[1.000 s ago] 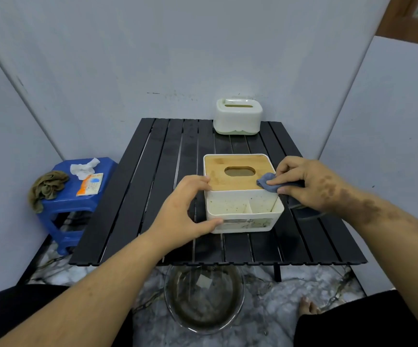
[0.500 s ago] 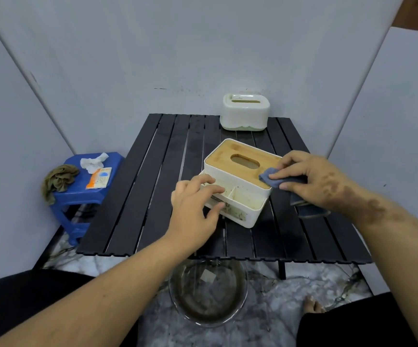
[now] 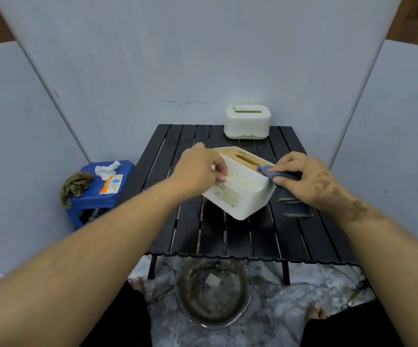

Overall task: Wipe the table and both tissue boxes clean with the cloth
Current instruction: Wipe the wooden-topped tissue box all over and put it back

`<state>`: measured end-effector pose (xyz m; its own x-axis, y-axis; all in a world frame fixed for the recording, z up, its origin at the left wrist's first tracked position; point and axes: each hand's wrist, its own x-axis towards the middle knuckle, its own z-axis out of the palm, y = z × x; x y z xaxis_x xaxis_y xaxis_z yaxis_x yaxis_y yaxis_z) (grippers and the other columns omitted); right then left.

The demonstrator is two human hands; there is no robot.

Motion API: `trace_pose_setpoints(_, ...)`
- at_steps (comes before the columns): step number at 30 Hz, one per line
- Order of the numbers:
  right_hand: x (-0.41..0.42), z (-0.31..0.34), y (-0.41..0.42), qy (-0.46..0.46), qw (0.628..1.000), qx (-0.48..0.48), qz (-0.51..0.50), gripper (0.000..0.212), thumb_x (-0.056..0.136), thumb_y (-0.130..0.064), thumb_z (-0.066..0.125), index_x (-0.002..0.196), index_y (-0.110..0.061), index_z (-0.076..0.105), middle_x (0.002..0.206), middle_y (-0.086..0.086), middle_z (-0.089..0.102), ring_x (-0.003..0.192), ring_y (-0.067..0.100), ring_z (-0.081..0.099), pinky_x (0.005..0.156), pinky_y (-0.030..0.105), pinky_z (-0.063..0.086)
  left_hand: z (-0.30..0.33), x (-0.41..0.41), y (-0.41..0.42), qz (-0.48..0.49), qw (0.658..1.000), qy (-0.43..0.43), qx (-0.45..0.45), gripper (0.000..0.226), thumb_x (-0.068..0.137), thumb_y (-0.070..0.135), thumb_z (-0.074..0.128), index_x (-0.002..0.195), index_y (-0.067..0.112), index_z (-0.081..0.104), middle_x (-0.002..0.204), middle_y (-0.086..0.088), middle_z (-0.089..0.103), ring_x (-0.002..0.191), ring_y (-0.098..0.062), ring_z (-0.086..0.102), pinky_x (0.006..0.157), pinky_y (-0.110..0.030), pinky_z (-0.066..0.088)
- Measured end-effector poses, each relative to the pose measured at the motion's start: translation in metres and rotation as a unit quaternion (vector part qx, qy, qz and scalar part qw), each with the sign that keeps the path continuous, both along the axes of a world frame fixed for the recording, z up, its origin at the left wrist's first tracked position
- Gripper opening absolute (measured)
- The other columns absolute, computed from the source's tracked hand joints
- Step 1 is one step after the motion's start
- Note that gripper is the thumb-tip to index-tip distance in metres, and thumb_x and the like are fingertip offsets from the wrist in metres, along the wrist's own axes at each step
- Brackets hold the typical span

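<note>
A white tissue box with a wooden lid [image 3: 243,190] is tilted up off the black slatted table [image 3: 228,236], its stained front compartment facing me. My left hand [image 3: 200,171] grips its left edge, fingers curled over the rim. My right hand [image 3: 305,179] holds a blue-grey cloth [image 3: 268,171] against the box's right top corner; the cloth's tail hangs down under my palm. A second white tissue box [image 3: 248,122] with a green base stands at the table's far edge.
A glass bowl of murky water [image 3: 213,294] sits on the floor under the table's near edge. A blue stool [image 3: 98,194] at the left holds an olive rag [image 3: 75,185], a crumpled tissue and a packet. Grey partitions close in on three sides.
My left hand has shifted from the box's front to its left rim and tipped and turned the box up off the table. My right hand stays with the cloth at the right corner.
</note>
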<state>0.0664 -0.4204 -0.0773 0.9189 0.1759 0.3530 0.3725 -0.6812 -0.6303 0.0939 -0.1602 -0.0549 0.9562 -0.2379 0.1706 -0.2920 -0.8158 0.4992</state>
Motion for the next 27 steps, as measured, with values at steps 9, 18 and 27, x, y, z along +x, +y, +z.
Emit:
trace_pose_setpoints(9, -0.022, 0.010, 0.028, 0.038, 0.994, 0.091, 0.053, 0.025, 0.078, -0.011, 0.078, 0.096, -0.029, 0.076, 0.091, -0.012, 0.066, 0.087, -0.001, 0.062, 0.078, 0.006, 0.043, 0.090, 0.055, -0.015, -0.201, 0.946, 0.138, 0.212, 0.029, 0.081, 0.009, 0.079, 0.071, 0.036, 0.074, 0.088, 0.010, 0.072, 0.086, -0.011, 0.066, 0.084, -0.041, 0.057)
trace_pose_setpoints(18, -0.028, -0.003, 0.038, 0.068, 0.993, 0.068, 0.062, 0.024, 0.077, -0.015, 0.080, 0.096, -0.031, 0.076, 0.088, -0.010, 0.064, 0.084, 0.001, 0.062, 0.076, 0.008, 0.044, 0.075, 0.062, -0.020, -0.254, 0.935, 0.119, 0.218, 0.020, 0.084, 0.011, 0.079, 0.086, 0.030, 0.075, 0.096, 0.021, 0.064, 0.086, 0.008, 0.054, 0.081, -0.022, 0.037)
trace_pose_setpoints(27, -0.031, -0.006, 0.038, 0.092, 0.990, 0.090, 0.053, 0.024, 0.079, -0.017, 0.078, 0.096, -0.033, 0.076, 0.093, -0.013, 0.067, 0.089, 0.002, 0.064, 0.080, 0.011, 0.046, 0.035, -0.014, 0.055, -0.088, 0.992, -0.094, -0.005, 0.020, 0.085, 0.043, 0.070, 0.101, 0.032, 0.072, 0.104, 0.015, 0.064, 0.100, -0.011, 0.055, 0.087, -0.030, 0.046)
